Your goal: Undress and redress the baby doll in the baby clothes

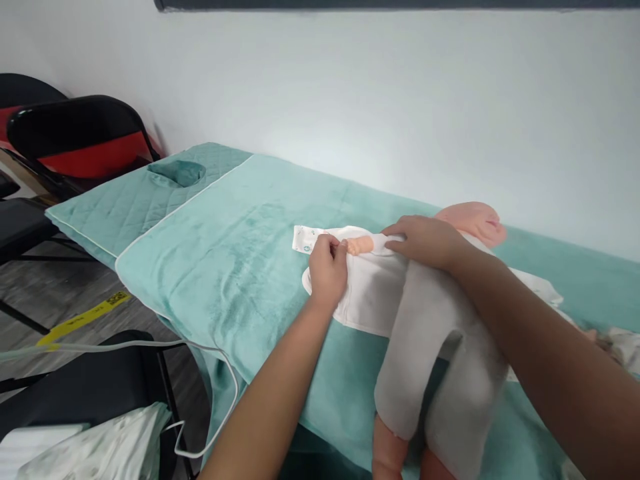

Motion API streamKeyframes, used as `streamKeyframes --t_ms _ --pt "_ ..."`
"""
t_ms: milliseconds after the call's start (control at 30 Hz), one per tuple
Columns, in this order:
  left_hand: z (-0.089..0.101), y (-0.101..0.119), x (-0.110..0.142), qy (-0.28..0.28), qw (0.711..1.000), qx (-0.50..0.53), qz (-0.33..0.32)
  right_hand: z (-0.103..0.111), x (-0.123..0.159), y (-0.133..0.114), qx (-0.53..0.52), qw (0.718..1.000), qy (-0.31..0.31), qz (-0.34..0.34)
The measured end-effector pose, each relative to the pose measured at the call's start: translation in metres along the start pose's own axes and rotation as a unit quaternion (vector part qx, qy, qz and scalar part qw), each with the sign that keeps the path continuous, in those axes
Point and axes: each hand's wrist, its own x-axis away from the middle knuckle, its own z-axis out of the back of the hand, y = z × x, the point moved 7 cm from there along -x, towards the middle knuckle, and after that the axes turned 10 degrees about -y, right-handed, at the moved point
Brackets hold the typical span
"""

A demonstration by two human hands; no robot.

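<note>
A baby doll (430,327) in pale long-legged clothing lies on the table, its legs toward me. Its pink head (470,221) shows beyond my right forearm. One doll's arm points left, with its small hand (360,245) out of a white sleeve (385,245). My left hand (329,270) is closed in a pinch at the tips of the doll's fingers. My right hand (425,241) grips the sleeve farther up the arm, its thumb and fingers on either side. Under the doll's arm lies a white cloth (370,300) with a printed tab (303,239).
A teal cover (240,240) drapes the table, which has a face hole (177,173) at its left end. A white wall (325,100) stands behind. Black folding chairs (80,133) and a white cable (230,373) are on the left. Folded printed cloth (100,447) lies on a near chair.
</note>
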Motion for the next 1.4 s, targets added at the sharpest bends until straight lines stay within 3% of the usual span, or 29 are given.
streamKeyframes --t_ms 200,467,733,900,1033,1133,1200,1300,1333,1400 --pt "-0.004 0.009 0.005 -0.017 0.997 -0.058 -0.054 -0.003 0.002 -0.007 0.036 0.999 0.01 -0.005" --pt "-0.01 0.014 0.008 -0.038 0.988 -0.117 -0.092 -0.001 0.008 -0.003 0.022 0.994 0.073 -0.074" --pt "-0.03 0.019 0.01 -0.08 0.947 -0.269 -0.154 0.001 0.011 -0.019 0.065 0.993 0.092 -0.027" --pt "-0.05 0.024 0.018 -0.157 0.908 -0.32 -0.22 -0.003 0.007 -0.038 0.068 0.995 0.055 0.048" --pt "-0.051 0.026 0.017 -0.16 0.914 -0.3 -0.221 -0.005 0.005 -0.04 0.02 0.996 0.046 0.076" --pt "-0.043 0.028 0.015 -0.133 0.927 -0.279 -0.213 0.0 0.022 -0.027 -0.078 0.988 0.101 0.089" --pt "-0.03 0.028 0.011 -0.075 0.945 -0.258 -0.188 0.004 0.047 -0.005 -0.142 0.97 0.192 0.053" --pt "-0.009 0.019 0.007 0.029 0.965 -0.239 -0.102 -0.004 0.103 0.05 -0.185 0.909 0.354 -0.118" --pt "-0.006 0.016 0.006 0.043 0.966 -0.243 -0.073 -0.013 0.121 0.067 -0.177 0.891 0.376 -0.185" --pt "-0.006 0.012 0.004 0.036 0.962 -0.268 -0.037 -0.039 0.138 0.094 -0.18 0.887 0.322 -0.279"
